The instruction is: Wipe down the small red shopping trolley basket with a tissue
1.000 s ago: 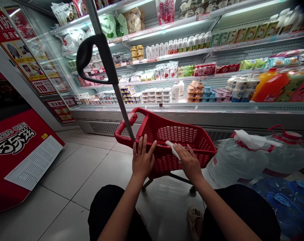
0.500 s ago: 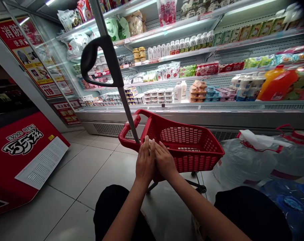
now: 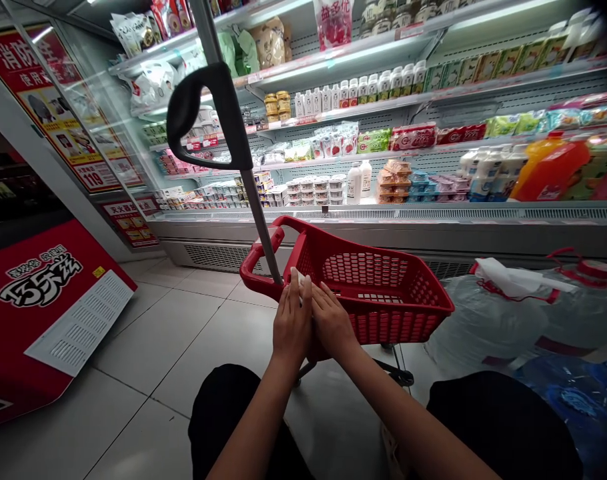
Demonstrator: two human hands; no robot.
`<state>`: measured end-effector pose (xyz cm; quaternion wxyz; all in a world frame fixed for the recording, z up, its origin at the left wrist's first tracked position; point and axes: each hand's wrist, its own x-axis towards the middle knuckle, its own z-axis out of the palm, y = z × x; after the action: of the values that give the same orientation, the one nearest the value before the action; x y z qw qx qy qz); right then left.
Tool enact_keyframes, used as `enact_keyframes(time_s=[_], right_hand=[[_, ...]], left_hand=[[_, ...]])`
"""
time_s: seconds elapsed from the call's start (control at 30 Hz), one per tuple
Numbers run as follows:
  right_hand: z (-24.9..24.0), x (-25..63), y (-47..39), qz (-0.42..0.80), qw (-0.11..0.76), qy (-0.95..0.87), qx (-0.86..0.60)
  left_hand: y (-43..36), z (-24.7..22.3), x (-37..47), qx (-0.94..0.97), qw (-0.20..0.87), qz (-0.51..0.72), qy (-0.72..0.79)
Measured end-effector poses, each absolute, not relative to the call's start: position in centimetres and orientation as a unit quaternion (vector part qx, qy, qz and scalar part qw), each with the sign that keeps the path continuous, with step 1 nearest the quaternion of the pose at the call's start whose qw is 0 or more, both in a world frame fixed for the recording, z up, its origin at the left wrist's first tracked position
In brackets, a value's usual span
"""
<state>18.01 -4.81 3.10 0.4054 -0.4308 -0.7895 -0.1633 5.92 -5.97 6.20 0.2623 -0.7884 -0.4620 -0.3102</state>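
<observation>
Head view, hands: my left (image 3: 292,328) and right hand (image 3: 336,328) lie together, fingers straight; white cloth (image 3: 300,276) shows between them, but I cannot tell which grips it.
Edge: they're at the red basket's (image 3: 401,323) near left rim, before me, beside the grey pole (image 3: 261,217).
Room: floor tiles (image 3: 173,353) spread left; big jugs (image 3: 496,323) stand near on the right.
Containers: chilled shelves (image 3: 383,215) hold tubs (image 3: 316,190) and bottles (image 3: 359,181).

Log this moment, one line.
left hand: at red perforated plastic basket; right hand: beside left; white cloth: mostly covered by hands
</observation>
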Motion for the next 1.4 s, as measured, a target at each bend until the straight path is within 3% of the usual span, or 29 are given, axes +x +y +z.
enact_keyframes(time_s=[0.4,0.77,1.17,1.4], right_hand=[[-2.4,31.2,-10.0,-0.218,0.3,-0.746,-0.553],[-0.2,23.9,-5.7,-0.179,0.353,-0.779,-0.486],[-2.5,33.9,-9.8,-0.212,0.309,-0.747,-0.549],[-2.3,28.9,-7.2,-0.206,0.316,-0.736,-0.562]], left_hand=[[-5.0,5.7,4.2,-0.8,0.233,-0.244,-0.495],[-3.7,2.8,8.2,-0.825,0.22,-0.235,-0.464],[-3.8,3.7,6.5,-0.84,0.186,-0.231,-0.455],[-4.2,3.1,8.7,-0.829,0.17,-0.259,-0.466]])
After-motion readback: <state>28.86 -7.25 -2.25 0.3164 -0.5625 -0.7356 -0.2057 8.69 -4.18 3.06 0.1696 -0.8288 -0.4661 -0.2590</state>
